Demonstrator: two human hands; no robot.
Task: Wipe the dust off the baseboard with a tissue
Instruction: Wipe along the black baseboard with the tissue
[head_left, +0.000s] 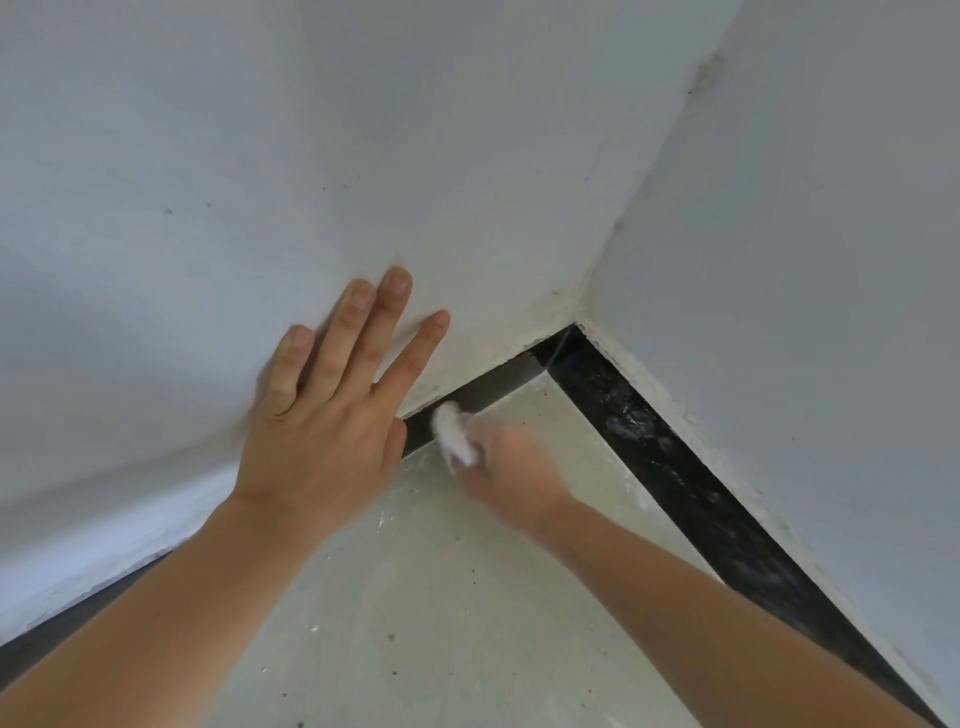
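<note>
Down in the corner, the right hand (506, 467), blurred, seems to grip a wadded tissue (453, 432) against the black baseboard (488, 389). Her left hand (332, 415) lies flat, fingers straight, on the white wall (311, 156).

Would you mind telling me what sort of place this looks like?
Probably a bare room corner, perhaps newly finished: two white walls meet above a black baseboard, and the pale floor is speckled with dust.

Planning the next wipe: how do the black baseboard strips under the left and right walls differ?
The left black baseboard strip looks evenly dark; the right black baseboard strip shows whitish dusty smears. The right hand holds a crumpled white tissue on the left strip; nothing touches the right one. Both meet at the corner.
</note>
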